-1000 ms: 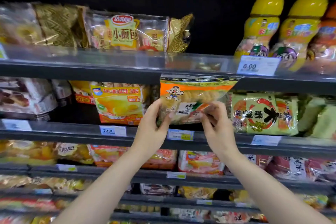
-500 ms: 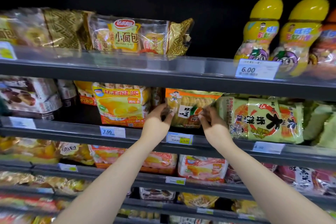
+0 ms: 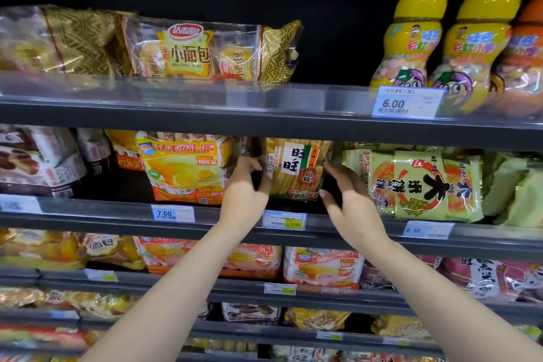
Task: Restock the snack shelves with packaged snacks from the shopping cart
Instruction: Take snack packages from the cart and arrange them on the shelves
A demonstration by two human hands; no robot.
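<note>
— While both arms are reaching up to the second shelf (image 3: 88, 216), where is the rice cracker pack (image 3: 296, 169) sitting?

— Item: standing upright on that shelf, between the orange pie bag (image 3: 182, 167) and the green cracker bag (image 3: 417, 185), above the 4.50 price tag (image 3: 284, 220).

— Hands?

— The left hand (image 3: 245, 188) is curling its fingers at the pack's left edge; the right hand (image 3: 349, 200) is hovering beside the right edge, fingers loosely bent. Whether either is gripping cannot be told.

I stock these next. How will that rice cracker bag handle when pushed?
The cracker bag probably feels light and crinkly: thin clear film over stacked sticks. Likely fragile, so squeezing may snap them. Standing upright between the hands, it may tip without neighbours.
</note>
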